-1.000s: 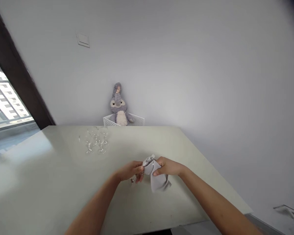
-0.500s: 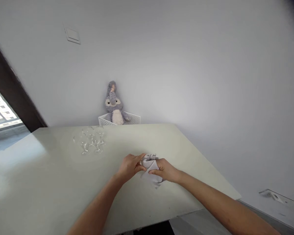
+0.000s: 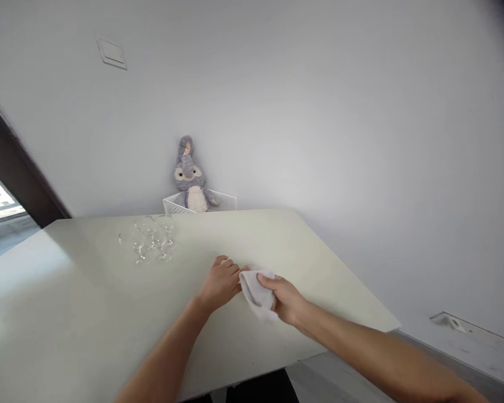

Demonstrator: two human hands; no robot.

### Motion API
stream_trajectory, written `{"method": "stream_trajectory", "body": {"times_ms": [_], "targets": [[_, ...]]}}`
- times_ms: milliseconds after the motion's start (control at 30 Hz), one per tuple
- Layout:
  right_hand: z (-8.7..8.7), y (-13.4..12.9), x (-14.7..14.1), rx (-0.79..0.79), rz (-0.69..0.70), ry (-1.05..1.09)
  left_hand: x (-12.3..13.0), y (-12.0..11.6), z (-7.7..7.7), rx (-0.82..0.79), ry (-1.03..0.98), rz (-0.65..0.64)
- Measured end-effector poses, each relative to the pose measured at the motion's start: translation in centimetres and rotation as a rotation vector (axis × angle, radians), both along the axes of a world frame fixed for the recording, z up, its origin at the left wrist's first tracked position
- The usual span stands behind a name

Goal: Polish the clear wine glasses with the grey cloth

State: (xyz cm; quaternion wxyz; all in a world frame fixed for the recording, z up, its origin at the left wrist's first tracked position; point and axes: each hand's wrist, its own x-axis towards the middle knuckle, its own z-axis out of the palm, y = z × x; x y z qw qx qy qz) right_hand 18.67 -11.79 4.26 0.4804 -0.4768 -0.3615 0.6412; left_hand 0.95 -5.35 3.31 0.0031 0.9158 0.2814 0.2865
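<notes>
My right hand point(image 3: 288, 298) grips a folded light grey cloth point(image 3: 257, 292), thumb on top of it. The cloth hangs between my two hands, above the white table point(image 3: 218, 352). My left hand point(image 3: 222, 284) is closed just left of the cloth, its fingertips partly hidden behind it. A clear glass showed between those fingers half a second ago; now the cloth covers it. Several clear stemmed glasses point(image 3: 163, 240) stand in a cluster on the table, to the far left of my hands.
At the table's far edge, a grey plush toy point(image 3: 196, 198) sits in a white perforated basket point(image 3: 227, 202) against the wall. A light switch point(image 3: 112, 53) is on the wall. A dark frame point(image 3: 17, 151) borders a window at left. The table's right edge slants toward me.
My right hand has turned and drawn the cloth up, so it now covers the glass that showed at my left fingers. The left hand barely moved. The view has shifted slightly.
</notes>
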Motion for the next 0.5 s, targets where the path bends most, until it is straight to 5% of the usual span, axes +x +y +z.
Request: {"method": "stream_trajectory", "body": {"times_ms": [133, 300, 400, 500], "targets": [[0.7, 0.1, 0.6, 0.322, 0.244, -0.326, -0.8, 0.8, -0.8, -0.123, -0.091, -0.027], [3.2, 2.8, 3.4, 0.86, 0.648, -0.929, -0.9, 0.9, -0.4, -0.739, -0.229, -0.128], [5.0, 4.3, 4.4, 1.03, 0.65, -1.123, -0.9, 0.8, -0.3, -1.056, -0.322, -0.276], [6.0, 5.4, 5.1, 1.054, 0.526, -1.12, -1.1, 1.0, -0.7, -1.207, -0.439, -0.318]]}}
